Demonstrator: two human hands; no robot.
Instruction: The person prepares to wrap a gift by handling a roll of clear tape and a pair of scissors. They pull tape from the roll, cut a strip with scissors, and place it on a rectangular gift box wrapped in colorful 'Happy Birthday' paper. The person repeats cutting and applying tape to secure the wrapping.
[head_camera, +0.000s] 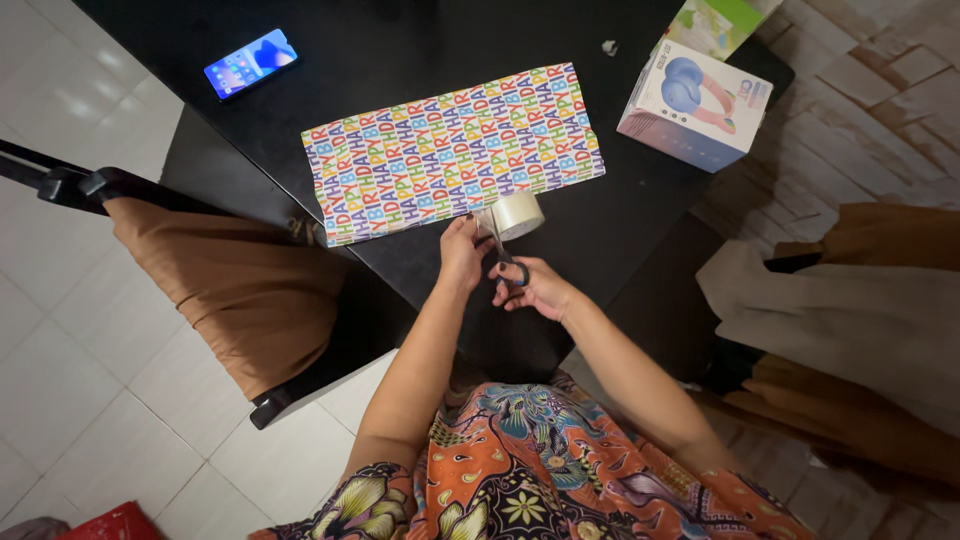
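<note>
Hands (500, 270) at tape roll (517, 215) w/ scissors (508, 262)

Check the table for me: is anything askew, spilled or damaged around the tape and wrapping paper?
Nothing spilled or damaged. The wrapping paper lies flat but skewed to the table edge. A small pale scrap sits loose beyond it. The left hand and right hand work at the tape roll.

phone (251, 63), headphone box (694, 104), brown chair (225, 285)

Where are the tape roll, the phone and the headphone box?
tape roll (519, 214): head view, on its outer side.
phone (250, 63): head view, middle of its lit screen.
headphone box (697, 104): head view, on its top face.
</note>
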